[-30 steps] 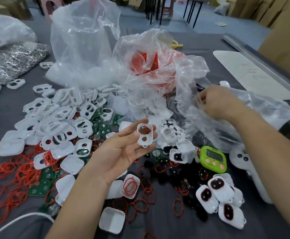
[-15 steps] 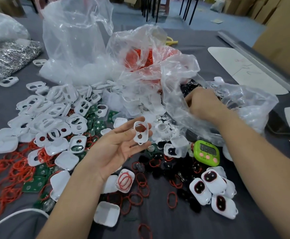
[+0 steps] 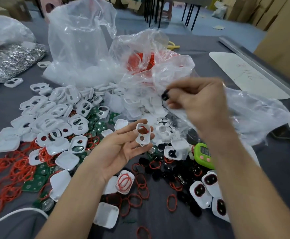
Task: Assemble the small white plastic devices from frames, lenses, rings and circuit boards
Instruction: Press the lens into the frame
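- While the left hand (image 3: pixel 116 152) lies palm up above the table, its thumb and curled fingers hold one white frame (image 3: pixel 143 134) by its edges. The frame has two openings, and something red shows in the upper one.
- The right hand (image 3: pixel 197 100) is raised up and to the right of the frame, apart from it. It pinches one small black piece (image 3: pixel 165 96) between thumb and forefinger; the blur hides what kind of piece it is.
- Below the hands lie dark lenses (image 3: pixel 156 171) mixed with red rings (image 3: pixel 171 202), too many to count.
- One open white shell (image 3: pixel 124 181) by the left wrist holds a few red rings. One more shell (image 3: pixel 106 215) lies nearer the camera.
- Three finished devices (image 3: pixel 198 189) with red-rimmed dark windows lie together by the right forearm. Others may be hidden behind the arm.
- One green timer (image 3: pixel 202 153) stands just beyond them.
- Left of the hand, a big heap of white frames (image 3: pixel 54 114) overlaps green circuit boards (image 3: pixel 32 184) and a spread of loose red rings (image 3: pixel 11 169).
- Three clear plastic bags stand behind: a tall bag (image 3: pixel 78 40), a bag with red contents (image 3: pixel 140 61) and a crumpled bag (image 3: pixel 252 114) behind the right hand.
- One bag of silver metal parts (image 3: pixel 11 61) lies at the far left on the grey table (image 3: pixel 175 226).
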The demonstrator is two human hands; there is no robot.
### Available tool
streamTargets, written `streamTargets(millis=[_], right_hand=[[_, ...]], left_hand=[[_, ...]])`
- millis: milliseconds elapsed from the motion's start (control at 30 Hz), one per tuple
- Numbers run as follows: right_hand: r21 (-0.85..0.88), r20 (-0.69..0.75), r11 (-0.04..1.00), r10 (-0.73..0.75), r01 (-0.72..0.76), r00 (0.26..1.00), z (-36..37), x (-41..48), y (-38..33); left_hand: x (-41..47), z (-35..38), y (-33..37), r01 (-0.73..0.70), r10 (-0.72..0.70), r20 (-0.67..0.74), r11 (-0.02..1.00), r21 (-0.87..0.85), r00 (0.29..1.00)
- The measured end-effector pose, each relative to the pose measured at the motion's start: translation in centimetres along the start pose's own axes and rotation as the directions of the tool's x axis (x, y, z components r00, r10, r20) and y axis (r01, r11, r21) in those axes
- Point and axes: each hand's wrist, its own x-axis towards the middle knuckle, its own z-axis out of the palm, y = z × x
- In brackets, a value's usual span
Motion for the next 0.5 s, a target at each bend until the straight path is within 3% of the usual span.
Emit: streamTargets(millis=[167, 500], right_hand=[[0.241, 0.094, 0.925, 0.279, -0.294, 0.956, 4.0, -3.1, 4.6], [0.225, 0.111, 0.958, 0.156, -0.177, 0.982, 5.4, -3.5, 7.2]], left_hand=[[0.1, 0.0, 0.0, -0.052, 0.053, -0.049, 0.998, 0.022, 0.997], [0.4, -0.9, 0.4, -0.145, 0.155, -0.098, 0.984, 0.106, 0.983]])
